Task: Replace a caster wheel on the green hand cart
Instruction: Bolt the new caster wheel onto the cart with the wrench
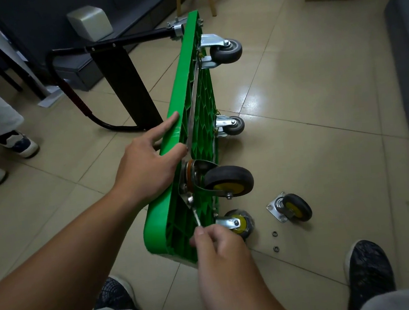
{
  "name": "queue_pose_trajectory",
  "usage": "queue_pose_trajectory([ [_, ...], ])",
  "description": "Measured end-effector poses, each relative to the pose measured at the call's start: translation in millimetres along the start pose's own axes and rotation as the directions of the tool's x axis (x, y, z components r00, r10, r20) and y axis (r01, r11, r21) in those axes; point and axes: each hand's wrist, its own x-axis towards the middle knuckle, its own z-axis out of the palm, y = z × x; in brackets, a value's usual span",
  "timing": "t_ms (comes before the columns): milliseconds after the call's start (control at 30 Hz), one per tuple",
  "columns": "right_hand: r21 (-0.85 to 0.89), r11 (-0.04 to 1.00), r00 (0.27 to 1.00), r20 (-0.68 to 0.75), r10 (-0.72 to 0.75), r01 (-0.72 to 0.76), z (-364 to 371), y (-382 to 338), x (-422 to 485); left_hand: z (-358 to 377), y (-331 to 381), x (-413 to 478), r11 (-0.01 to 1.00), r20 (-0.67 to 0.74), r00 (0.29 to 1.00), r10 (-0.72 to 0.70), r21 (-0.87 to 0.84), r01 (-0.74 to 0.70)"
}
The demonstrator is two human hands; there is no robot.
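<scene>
The green hand cart [190,110] stands on its long edge on the tiled floor, underside facing right. My left hand [148,166] holds its upper rim, index finger stretched along the edge and thumb on the ribbed underside. A black caster with a yellow hub [228,181] sits on its plate near the top corner. My right hand [218,245] pinches a thin metal tool [196,218] whose tip reaches a bolt on that plate. A second yellow-hub caster [239,223] sits at the lower corner. A loose caster [291,207] lies on the floor.
Two small nuts [275,241] lie on the tiles near the loose caster. Two grey casters [226,50] are at the cart's far end, by the folded black handle [109,45]. Another person's legs and shoes [16,143] stand at the left. My shoes are at the bottom.
</scene>
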Motion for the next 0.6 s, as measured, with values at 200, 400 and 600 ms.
queue_pose_trajectory([
  [200,-0.351,0.906,0.965,-0.03,-0.262,0.235,-17.2,38.9,21.0,-0.5,-0.2,0.2,1.0,-0.001,1.0,-0.009,-0.003,0.009],
  [400,-0.583,0.716,0.86,-0.056,-0.506,0.383,-13.1,60.1,40.0,0.6,-1.6,1.4,1.0,-0.003,1.0,-0.012,0.008,0.012],
  [600,-0.461,0.782,0.855,-0.089,-0.512,0.42,-3.1,70.8,47.5,1.1,-1.3,1.0,1.0,0.006,1.0,-0.017,0.001,0.017],
])
